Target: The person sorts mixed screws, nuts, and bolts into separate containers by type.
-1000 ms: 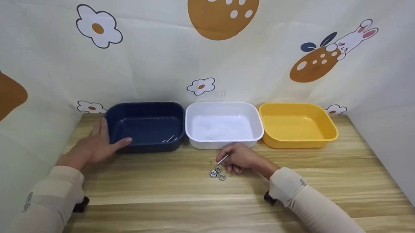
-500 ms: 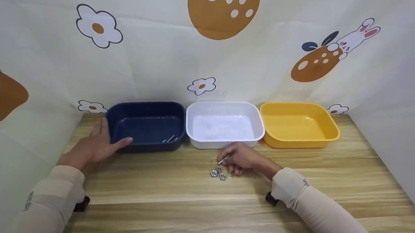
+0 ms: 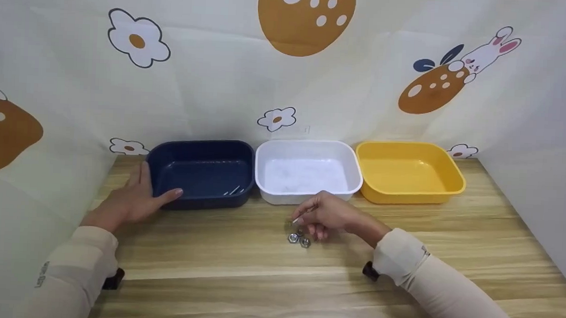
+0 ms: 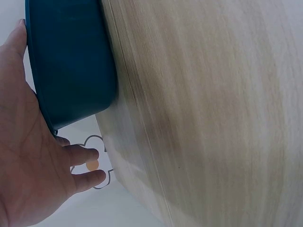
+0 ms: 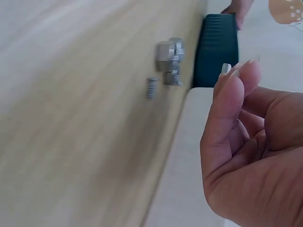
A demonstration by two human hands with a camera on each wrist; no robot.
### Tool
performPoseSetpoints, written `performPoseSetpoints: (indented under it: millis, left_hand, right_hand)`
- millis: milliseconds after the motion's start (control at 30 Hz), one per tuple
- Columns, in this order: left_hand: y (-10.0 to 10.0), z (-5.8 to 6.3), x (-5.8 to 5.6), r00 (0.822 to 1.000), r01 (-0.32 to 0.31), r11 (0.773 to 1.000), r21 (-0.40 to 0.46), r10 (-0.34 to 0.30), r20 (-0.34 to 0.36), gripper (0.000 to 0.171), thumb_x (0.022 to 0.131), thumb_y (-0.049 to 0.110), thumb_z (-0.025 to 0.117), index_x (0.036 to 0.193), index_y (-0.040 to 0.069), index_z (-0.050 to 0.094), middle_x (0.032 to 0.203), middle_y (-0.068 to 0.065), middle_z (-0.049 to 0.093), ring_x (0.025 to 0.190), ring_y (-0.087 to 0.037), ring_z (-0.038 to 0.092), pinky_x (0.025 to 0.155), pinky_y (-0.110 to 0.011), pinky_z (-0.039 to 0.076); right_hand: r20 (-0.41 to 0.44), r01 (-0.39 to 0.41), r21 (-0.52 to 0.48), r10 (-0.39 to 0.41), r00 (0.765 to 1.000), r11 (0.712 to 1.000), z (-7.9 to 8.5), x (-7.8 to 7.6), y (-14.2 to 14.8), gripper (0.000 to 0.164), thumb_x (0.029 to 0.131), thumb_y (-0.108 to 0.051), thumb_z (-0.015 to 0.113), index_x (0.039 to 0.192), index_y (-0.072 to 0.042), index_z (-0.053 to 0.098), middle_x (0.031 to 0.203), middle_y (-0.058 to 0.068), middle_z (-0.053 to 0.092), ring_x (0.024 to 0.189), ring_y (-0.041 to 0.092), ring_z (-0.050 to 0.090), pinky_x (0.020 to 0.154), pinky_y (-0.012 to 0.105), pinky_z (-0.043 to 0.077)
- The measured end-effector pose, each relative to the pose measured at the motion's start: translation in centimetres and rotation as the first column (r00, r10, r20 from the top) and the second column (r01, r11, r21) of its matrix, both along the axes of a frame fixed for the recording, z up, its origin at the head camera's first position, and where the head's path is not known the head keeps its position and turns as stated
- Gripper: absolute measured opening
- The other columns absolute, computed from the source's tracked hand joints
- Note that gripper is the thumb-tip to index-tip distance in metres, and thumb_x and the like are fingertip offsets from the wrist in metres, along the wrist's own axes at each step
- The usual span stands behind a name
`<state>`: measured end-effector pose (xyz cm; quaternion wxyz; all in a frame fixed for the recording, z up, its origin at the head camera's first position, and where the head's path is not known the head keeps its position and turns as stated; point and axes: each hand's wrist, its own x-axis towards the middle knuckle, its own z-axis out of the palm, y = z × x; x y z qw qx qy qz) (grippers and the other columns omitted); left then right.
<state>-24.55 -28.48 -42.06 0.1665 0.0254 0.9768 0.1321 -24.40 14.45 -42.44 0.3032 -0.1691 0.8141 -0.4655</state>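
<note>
My left hand (image 3: 135, 199) rests against the left end of the dark blue bin (image 3: 204, 206), fingers straight along its outer wall and thumb over the front rim. In the left wrist view, the palm of the left hand (image 4: 40, 156) lies close to the bin's wall (image 4: 71, 61). My right hand (image 3: 328, 213) pinches a small screw between thumb and fingertips, low over the table. Its threaded end (image 5: 226, 69) sticks out in the right wrist view. Beside the fingers lie a few metal nuts (image 3: 293, 238) in a cluster and a loose screw (image 5: 151, 88).
A white bin (image 3: 305, 199) and a yellow bin (image 3: 408, 198) stand to the right of the dark blue one, in a row against the printed backdrop (image 3: 210, 79). Thin silver pieces (image 3: 234, 190) lie inside the dark blue bin. The wood-grain table (image 3: 239, 281) extends in front.
My right hand has shifted slightly left and its fingers have turned, so less of the held screw shows. The left hand stays at the dark blue bin. The head view has shifted slightly.
</note>
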Motion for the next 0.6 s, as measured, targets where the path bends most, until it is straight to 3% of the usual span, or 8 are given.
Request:
performPoseSetpoints:
  millis: [233, 600]
  left_hand:
    - [-0.3, 0.1, 0.0, 1.0, -0.007, 1.0, -0.001, 0.007, -0.004, 0.122, 0.086, 0.082, 0.026, 0.142, -0.014, -0.024, 0.151, -0.041, -0.014, 0.125, -0.067, 0.027, 0.093, -0.07, 0.038]
    - [0.0, -0.1, 0.0, 1.0, -0.004, 1.0, 0.01, 0.004, -0.016, 0.123, 0.086, 0.082, 0.028, 0.144, -0.014, -0.021, 0.152, -0.041, -0.012, 0.128, -0.066, 0.024, 0.096, -0.07, 0.035]
  right_hand:
    - [-0.018, 0.027, -0.017, -0.027, 0.999, 0.999, 2.2, -1.0, -1.3, 0.02, 0.094, -0.007, 0.061, 0.11, -0.001, 0.072, 0.054, 0.002, 0.059, 0.04, 0.009, 0.052, 0.041, 0.024, 0.047]
    - [-0.029, 0.062, -0.021, -0.063, 0.998, 0.998, 4.6, -3.1, -4.5, 0.016, 0.095, -0.009, 0.061, 0.104, -0.009, 0.074, 0.057, 0.003, 0.058, 0.041, 0.009, 0.053, 0.042, 0.022, 0.048]
